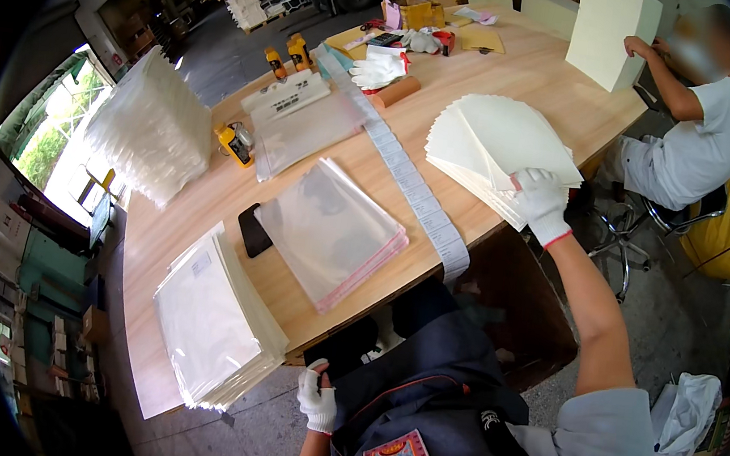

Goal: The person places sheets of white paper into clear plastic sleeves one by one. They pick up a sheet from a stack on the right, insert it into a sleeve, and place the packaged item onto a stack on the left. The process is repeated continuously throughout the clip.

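Observation:
My right hand [541,205], in a white glove with a red cuff, reaches onto a fanned stack of cream paper sheets [492,139] at the table's right side. Its fingers close on the near corner of the top sheet. My left hand [317,398], gloved with bare fingertips, hangs low beside the table's front edge. Its fingers are loosely bent, thumb apart, with nothing visible in them. Near it, on the table corner, lies a pile of filled clear plastic sleeves [214,323]. Between the hands rests a stack of clear plastic bags [328,233] with a pink edge.
A strip of printed labels [414,193] runs across the wooden table [275,308]. A black phone [254,231] lies by the bags. Yellow bottles [235,145], spare gloves [378,69] and a tall wrapped stack [151,132] stand farther back. At right, a seated person [700,131] handles a cream block [611,40].

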Tool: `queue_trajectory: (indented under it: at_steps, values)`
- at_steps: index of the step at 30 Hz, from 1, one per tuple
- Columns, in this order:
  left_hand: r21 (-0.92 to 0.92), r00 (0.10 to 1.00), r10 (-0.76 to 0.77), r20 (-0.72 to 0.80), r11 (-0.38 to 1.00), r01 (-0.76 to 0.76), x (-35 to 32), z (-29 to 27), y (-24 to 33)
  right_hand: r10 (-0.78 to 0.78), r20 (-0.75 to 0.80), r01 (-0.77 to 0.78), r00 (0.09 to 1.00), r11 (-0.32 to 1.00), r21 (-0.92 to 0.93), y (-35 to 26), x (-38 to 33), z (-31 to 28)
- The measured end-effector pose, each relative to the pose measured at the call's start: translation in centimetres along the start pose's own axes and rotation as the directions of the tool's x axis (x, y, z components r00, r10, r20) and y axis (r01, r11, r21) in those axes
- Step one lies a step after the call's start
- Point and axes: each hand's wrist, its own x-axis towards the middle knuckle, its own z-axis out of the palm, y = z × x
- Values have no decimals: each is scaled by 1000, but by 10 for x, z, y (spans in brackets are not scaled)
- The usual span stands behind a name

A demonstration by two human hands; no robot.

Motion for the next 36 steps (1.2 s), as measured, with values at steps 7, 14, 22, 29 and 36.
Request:
queue_trajectory:
  at_steps: [7, 14, 22, 29, 36]
  values:
    - [84, 982, 170, 78, 981, -176, 33, 5, 31, 29, -150, -4, 988, 987, 159, -23, -66, -55]
    - [295, 961, 208, 185, 921, -256, 138, 43, 38, 482, 808, -567, 338, -581, 584, 51, -83, 9]
    - [764, 891, -292, 348, 638, -89, 187, 66, 42, 603, 585, -613, 543, -191, 766, 60, -40, 2]
    - [515, 967, -71, 243, 854, -67, 175, 61, -3, 652, 461, -377, 602, -277, 884, 46, -62, -18]
    - [435, 993, 45, 105, 896, -86, 164, 56, -15, 25, 803, -693, 595, -490, 529, -40, -94, -56]
